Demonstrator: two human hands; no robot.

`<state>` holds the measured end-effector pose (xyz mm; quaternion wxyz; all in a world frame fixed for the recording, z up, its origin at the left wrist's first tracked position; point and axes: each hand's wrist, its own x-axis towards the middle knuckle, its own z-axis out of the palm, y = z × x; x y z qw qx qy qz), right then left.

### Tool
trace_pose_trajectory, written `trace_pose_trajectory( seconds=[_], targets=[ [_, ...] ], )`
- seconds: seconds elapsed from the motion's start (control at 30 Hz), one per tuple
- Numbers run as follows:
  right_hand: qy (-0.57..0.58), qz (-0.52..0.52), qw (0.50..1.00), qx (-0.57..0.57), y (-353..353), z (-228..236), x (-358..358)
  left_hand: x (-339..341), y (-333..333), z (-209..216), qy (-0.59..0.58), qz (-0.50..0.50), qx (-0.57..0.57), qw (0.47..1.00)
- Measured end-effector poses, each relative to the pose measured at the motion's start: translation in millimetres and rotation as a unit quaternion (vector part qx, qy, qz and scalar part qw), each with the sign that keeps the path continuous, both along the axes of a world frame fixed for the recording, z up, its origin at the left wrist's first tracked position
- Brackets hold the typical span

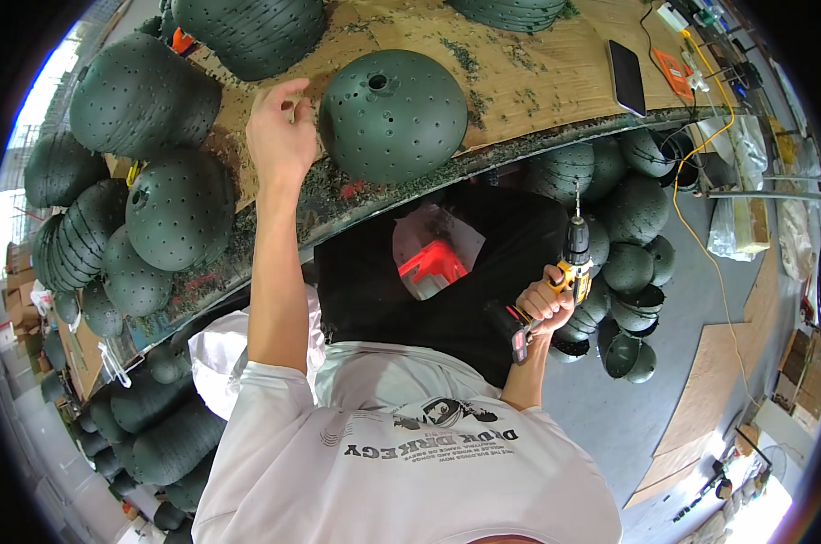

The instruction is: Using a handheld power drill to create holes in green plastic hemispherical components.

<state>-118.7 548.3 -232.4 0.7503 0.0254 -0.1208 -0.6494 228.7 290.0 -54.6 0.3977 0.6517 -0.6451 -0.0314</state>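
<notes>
A dark green plastic pot [391, 127], rounded like a dome and dotted with small drilled holes, rests upside down on the cardboard-topped table. A larger hole shows near its top. Just left of it is my left hand [284, 131], its fingers loosely bent and apart, with nothing in them; whether it touches the pot's side I cannot tell. Off the table's near edge, at the right, my right hand [546, 304] is wrapped round the grip of a yellow and black cordless drill [574, 263]. The drill's bit [577, 199] points up toward the far side, apart from the pot.
Green shavings litter the cardboard [510, 72]. More pots [143, 95] crowd the table's left side, and stacked ones [632, 208] stand on the floor at right. A phone [626, 78] lies near the table edge. A yellow cable [700, 240] hangs down. A red stool [433, 263] shows below.
</notes>
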Motion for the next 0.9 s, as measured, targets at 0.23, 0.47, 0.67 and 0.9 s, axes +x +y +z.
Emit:
trace_pose_trajectory(
  seconds=[0.23, 0.47, 0.67, 0.9],
  targets=[
    [-0.005, 0.002, 1.000, -0.002, 1, 1, -2, -24, 2, 25, 0.136, -0.049, 0.026, 0.989],
    [-0.007, -0.004, 1.000, -0.001, 4, -3, -2, -55, 1, 21, -0.085, -0.087, 0.026, 0.992],
    [-0.014, -0.002, 1.000, -0.009, 5, -2, -2, -56, -3, 28, -0.065, -0.146, 0.028, 0.987],
    [-0.021, -0.007, 1.000, -0.013, 7, -3, -2, -44, -2, 59, -0.069, -0.229, 0.008, 0.971]
  ],
)
